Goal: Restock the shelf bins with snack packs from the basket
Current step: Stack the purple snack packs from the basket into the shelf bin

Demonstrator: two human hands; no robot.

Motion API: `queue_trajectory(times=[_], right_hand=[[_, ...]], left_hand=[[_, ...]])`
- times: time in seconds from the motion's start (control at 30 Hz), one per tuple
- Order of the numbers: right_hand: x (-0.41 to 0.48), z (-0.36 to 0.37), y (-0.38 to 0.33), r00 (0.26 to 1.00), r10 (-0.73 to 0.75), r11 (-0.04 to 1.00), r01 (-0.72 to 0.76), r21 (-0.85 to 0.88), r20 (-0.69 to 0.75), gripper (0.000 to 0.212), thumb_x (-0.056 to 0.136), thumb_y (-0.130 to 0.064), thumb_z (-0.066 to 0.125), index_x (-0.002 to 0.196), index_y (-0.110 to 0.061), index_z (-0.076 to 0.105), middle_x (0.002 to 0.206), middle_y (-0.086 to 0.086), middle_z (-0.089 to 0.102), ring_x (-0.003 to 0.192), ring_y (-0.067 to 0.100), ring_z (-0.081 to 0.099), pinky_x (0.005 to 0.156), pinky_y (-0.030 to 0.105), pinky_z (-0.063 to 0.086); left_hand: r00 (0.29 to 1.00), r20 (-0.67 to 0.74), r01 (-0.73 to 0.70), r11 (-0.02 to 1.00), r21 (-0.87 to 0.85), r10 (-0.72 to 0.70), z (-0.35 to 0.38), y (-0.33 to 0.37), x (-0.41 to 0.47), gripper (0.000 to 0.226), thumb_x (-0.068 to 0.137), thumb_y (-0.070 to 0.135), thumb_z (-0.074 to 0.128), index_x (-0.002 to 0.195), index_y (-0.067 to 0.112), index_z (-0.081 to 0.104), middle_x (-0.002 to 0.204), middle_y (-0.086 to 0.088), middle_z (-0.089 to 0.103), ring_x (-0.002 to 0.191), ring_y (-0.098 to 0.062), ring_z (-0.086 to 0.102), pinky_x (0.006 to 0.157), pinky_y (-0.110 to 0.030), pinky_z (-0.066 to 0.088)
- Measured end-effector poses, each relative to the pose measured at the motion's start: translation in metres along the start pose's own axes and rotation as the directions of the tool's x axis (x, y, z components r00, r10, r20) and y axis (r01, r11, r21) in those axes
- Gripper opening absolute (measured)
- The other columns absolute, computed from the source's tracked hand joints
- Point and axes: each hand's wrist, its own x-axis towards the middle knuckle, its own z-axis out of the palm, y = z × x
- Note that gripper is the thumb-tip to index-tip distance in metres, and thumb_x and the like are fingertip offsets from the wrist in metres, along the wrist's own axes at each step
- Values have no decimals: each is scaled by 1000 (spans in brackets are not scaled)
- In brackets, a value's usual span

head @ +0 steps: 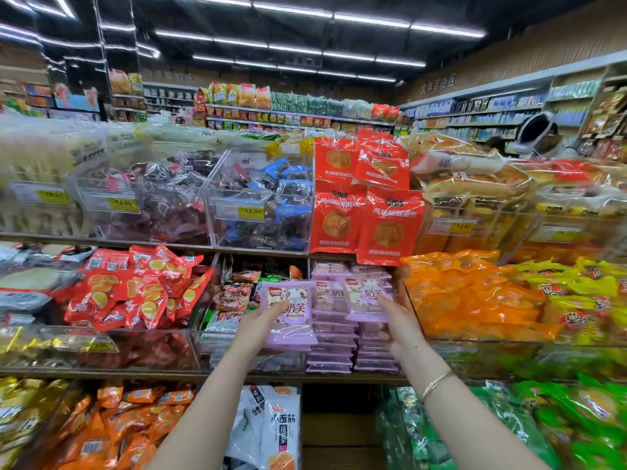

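Single head-mounted, wide-angle view. It faces forward and slightly down at the shelf bins (261, 232), at arm's reach. Both forearms enter from the bottom edge, and the left hand (264, 320) with its purple pack (291, 310) and the right hand (398, 322) sit near centre. Ceiling lights (291, 10) fill the top. The side margins are blurred, possibly from motion.

I'm looking into a shop, a supermarket snack aisle. My landmark is the clear bin (261, 228) with the yellow 12.80 price tag (251, 211). To its left and right run more tagged bins (112, 205) heaped with wrapped snacks. Below it, purple packs (330, 347) sit stacked, and just right of it are red bags (390, 225). Far behind it, stocked wall shelves (298, 113) stand under strip lights (369, 20).
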Motion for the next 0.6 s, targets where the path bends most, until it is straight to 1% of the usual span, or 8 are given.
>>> queue_trajectory(times=[0.1, 0.17, 0.23, 0.27, 0.33, 0.37, 0.43, 0.6], right_hand=[[4, -10, 3, 991, 127, 964, -114, 241, -39, 36, 91, -24, 61, 125, -14, 56, 93, 4, 61, 51, 12, 38, 33, 16, 36], [3, -10, 6, 985, 171, 898, -140, 418, -37, 35, 92, -17, 60, 126, -8, 55, 92, 7, 57, 60, 13, 43, 34, 14, 41], [0, -10, 7, 983, 178, 847, -128, 517, -49, 35, 92, -12, 59, 126, -6, 55, 96, 7, 57, 72, 13, 53, 44, 14, 50], [-1, -9, 8, 984, 167, 828, -105, 551, -63, 37, 91, -11, 59, 127, -5, 54, 105, 8, 59, 84, 14, 58, 58, 15, 55], [0, -10, 8, 987, 134, 807, -57, 587, -88, 41, 93, -12, 58, 132, -5, 50, 132, 8, 53, 116, 15, 54, 93, 23, 51], [-1, -10, 8, 988, 122, 803, -44, 595, -92, 42, 94, -13, 56, 135, -5, 47, 139, 8, 48, 126, 16, 48, 103, 26, 44], [-4, -9, 7, 989, 111, 791, -31, 610, -94, 44, 96, -14, 53, 138, -5, 43, 145, 8, 42, 134, 17, 40, 110, 27, 37], [-6, -8, 18, 984, 117, 826, -21, 563, -135, 45, 94, -10, 54, 137, -1, 42, 146, 15, 39, 135, 24, 39, 111, 34, 36]], left_hand=[[1000, 4, 6, 1000, -4, -6, 0, 2, -2, 83, 75, 58, 66, 138, 8, 44, 141, -12, 47, 123, -29, 46, 96, -42, 35], [1000, 14, 6, 1000, -1, -6, 0, 2, -3, 83, 75, 58, 66, 138, 9, 44, 142, -11, 46, 123, -29, 46, 100, -44, 35], [1000, 21, 7, 1000, 0, -7, 0, 2, -4, 83, 75, 59, 66, 137, 9, 44, 142, -10, 46, 118, -27, 47, 101, -44, 35], [1000, 23, 7, 1000, 1, -7, 0, 2, -4, 83, 75, 59, 66, 137, 9, 45, 142, -10, 47, 117, -26, 47, 101, -44, 35], [1000, 24, 7, 1000, -4, -7, -1, 2, -4, 83, 75, 59, 66, 137, 9, 45, 141, -11, 47, 119, -27, 47, 102, -44, 34], [1000, 25, 6, 1000, -6, -6, -1, 2, -4, 83, 75, 59, 66, 137, 9, 45, 140, -11, 48, 118, -27, 47, 102, -44, 34], [1000, 29, 7, 1000, -8, -7, 0, 2, -4, 84, 75, 59, 66, 138, 9, 44, 141, -11, 48, 121, -28, 47, 103, -45, 34], [999, 32, 13, 1000, -23, -13, -1, 2, -3, 86, 76, 58, 66, 140, 7, 41, 143, -12, 45, 127, -30, 44, 104, -45, 33]])
